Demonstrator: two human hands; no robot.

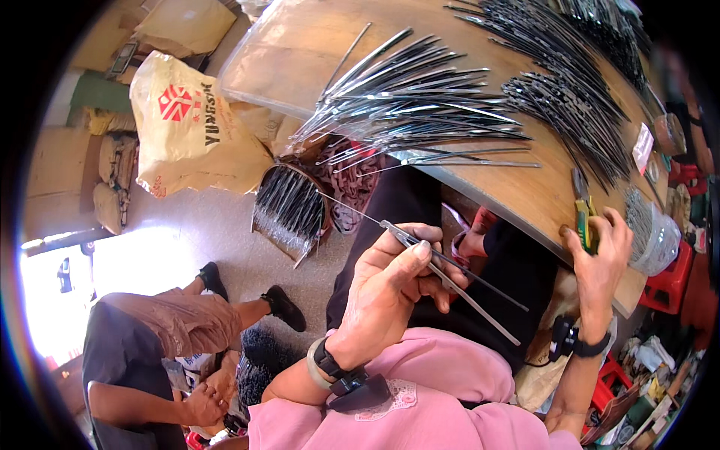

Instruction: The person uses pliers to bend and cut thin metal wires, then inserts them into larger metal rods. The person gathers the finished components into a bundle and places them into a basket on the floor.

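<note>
My left hand (391,277) is closed on a jointed metal rib (471,298) that looks like an umbrella rib. One silver and one dark arm of it stick out toward my lap, and a thin wire-like end points to the far left. At the table's right front edge, my right hand (604,259) curls around the green-and-yellow handles of a pair of pliers (582,214), whose jaws point away from me. A fanned pile of similar ribs (420,105) lies on the wooden table (281,45), overhanging its near edge.
More dark ribs (570,112) lie farther right, near a tape roll (669,135) and a plastic bag of thin metal pieces (651,232). A container of ribs (289,202) and a paper sack (187,127) stand on the left. Another person's legs (172,322) are at lower left.
</note>
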